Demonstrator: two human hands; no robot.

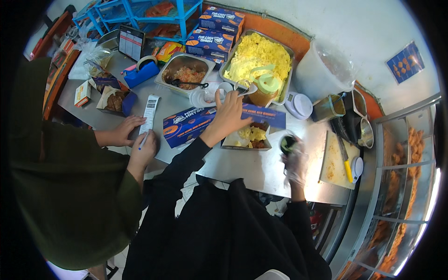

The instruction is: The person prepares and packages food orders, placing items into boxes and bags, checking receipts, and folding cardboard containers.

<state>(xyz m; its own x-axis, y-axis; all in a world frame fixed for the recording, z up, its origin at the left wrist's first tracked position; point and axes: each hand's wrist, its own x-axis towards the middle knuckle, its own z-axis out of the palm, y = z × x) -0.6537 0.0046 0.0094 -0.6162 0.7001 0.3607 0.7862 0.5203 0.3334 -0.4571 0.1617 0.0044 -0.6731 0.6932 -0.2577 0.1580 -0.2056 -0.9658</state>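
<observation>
My bare left hand (226, 113) reaches over the open food box (245, 146), its fingertips at clear plastic cups or lids (204, 96) and the handle of a utensil. In that box lie yellow scrambled egg and browned pieces of food. A closed blue printed box (189, 126) sits to its left. My right hand (295, 161), in a clear plastic glove, holds a small dark container with something green in it, right of the open box. A lidded jar of brown sauce (264, 91) stands behind my left hand, in front of a metal tray of scrambled egg (224, 71).
A co-worker's hands (134, 134) hold a pen and a receipt strip (150, 112) close on the left. A steel pan (164, 82) with a black spoon stands behind. On the right are a scale (299, 105), a cutting board (332, 157) with a yellow-handled knife (346, 164), and a glass display case (376, 168).
</observation>
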